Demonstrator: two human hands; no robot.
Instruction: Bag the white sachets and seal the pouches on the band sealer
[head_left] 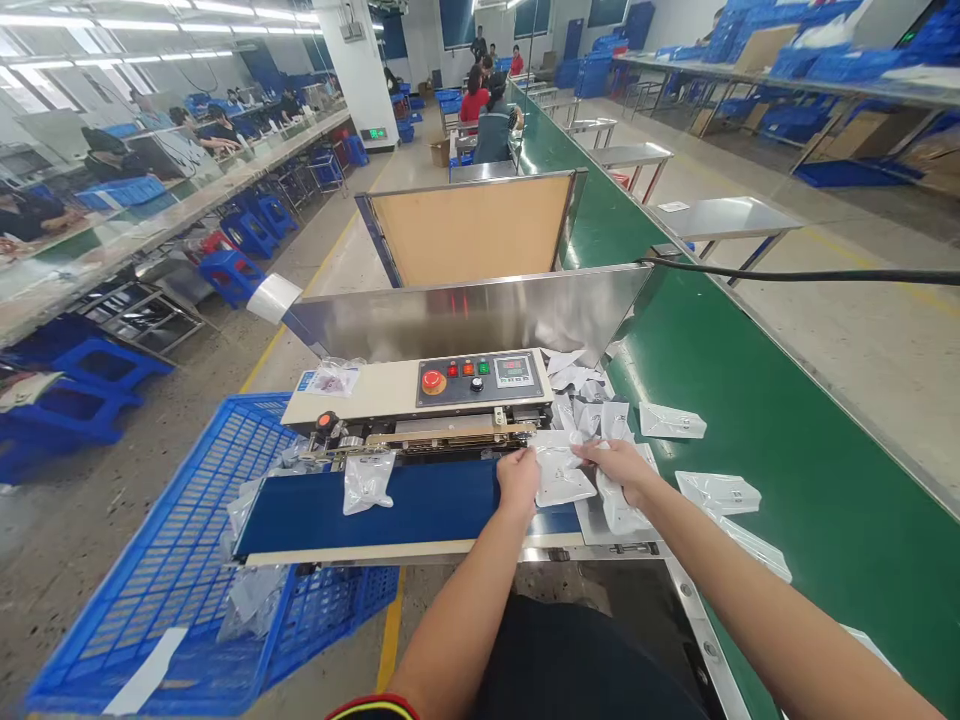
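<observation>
Pouch (564,480) right in front of you, white and glossy, its top edge up by the right end of the cream machine (367,397), and you have it from both sides! Your left hand (519,480) is curled in tight over the blue belt (442,500), thumb and fingers pinching the upper left corner. Your right hand (619,465) comes in from the other side, fingertips closed on the upper right corner, and just below that palm is a second pouch (621,512); whether you grip that one too, I cannot tell. Down the blue belt to the left, here's a filled pouch (369,482), its top at the machine's front. Past the belt's left end sits the blue crate (172,520), clear and white bags inside, a white strip (146,672) along its near edge. Up on the machine, a control panel (480,380) shows a big red button (433,381) and a small display (513,371), with a clear bag (334,378) lying to the left. Right of the panel, a heap of pouches (589,385)! Beyond your right hand runs the green conveyor belt (847,540), loose pouches (673,421) scattered along it. Behind the machine stands a steel panel (465,318), then a tan board (472,228), and farther off, a person in red (474,105).
</observation>
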